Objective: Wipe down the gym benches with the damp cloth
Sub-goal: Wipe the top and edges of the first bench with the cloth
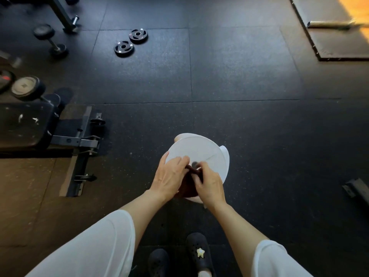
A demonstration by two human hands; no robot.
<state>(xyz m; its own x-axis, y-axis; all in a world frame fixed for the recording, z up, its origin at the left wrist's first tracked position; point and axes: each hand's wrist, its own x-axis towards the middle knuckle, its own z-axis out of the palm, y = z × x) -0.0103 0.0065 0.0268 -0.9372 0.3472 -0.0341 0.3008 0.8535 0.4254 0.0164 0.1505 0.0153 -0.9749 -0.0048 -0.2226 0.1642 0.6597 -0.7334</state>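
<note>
Both hands on dark cloth [188, 183], bunched over near edge of white bucket [199, 150], at 6 o'clock in view. Left hand [170, 176] grips cloth's left side, right hand [209, 183] pinches its top fold; fingers curled, neither free. Bench [26, 124] lies at 9 o'clock from grip, well apart, long axis running left-right, pad end nearest. Left hand nearer bench; likely next move: carry cloth leftward to pad.

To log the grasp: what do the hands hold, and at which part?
Both hands, left and right, grip the dark cloth at its bunched upper end.
</note>
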